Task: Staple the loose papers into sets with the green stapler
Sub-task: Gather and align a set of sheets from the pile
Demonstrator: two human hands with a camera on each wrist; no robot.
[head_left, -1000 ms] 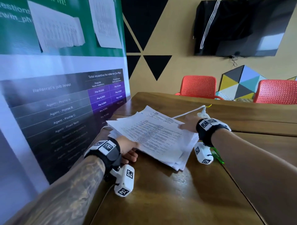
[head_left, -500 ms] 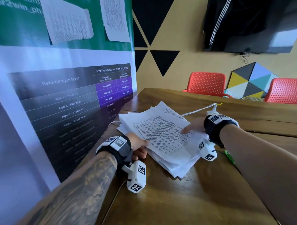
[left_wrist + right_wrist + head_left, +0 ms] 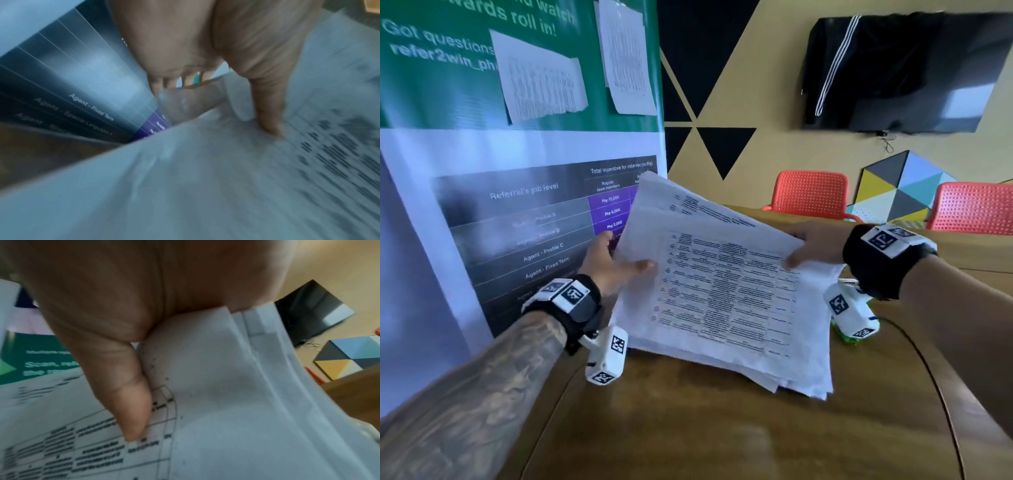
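White papers [image 3: 722, 291] are held tilted above the wooden table [image 3: 722, 438], the left hand [image 3: 609, 263] pinching their left edge, the right hand [image 3: 815, 245] pinching the right edge. Green stapler [image 3: 849, 337] lies beneath the right wrist, mostly hidden.

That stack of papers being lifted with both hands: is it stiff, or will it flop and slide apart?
Probably floppy: the papers bend between the left hand and right hand, and the far sheets curl upward. Likely to slide apart too, since the right wrist view shows sheet edges stepped, not flush, so nothing seems to bind them. Two hands suggest it is awkward, though maybe not heavy.
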